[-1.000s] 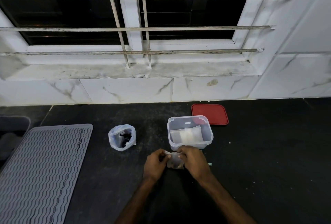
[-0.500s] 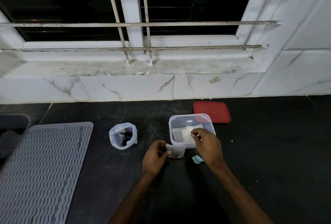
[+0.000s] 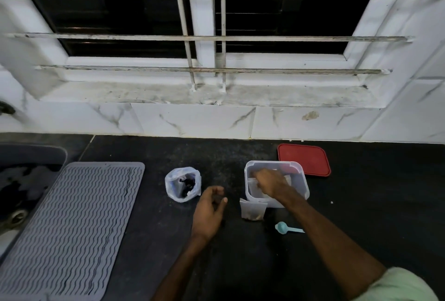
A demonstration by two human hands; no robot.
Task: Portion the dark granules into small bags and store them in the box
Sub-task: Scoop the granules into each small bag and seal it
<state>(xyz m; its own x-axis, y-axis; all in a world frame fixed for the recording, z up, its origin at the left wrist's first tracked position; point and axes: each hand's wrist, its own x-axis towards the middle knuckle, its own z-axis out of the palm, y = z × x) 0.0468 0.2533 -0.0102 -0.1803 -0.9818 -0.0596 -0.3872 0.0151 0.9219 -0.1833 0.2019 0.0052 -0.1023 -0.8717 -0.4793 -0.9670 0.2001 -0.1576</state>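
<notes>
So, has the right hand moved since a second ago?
Yes. The right hand was on the small bag in front of the box. It went forward over the near wall and now reaches inside the box.

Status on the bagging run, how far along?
Done: one filled small bag stands against the clear box, outside it. In hand: right hand reaches into the box, its grasp hidden; left hand is empty. Left: source bag holds dark granules; red lid is off.
</notes>
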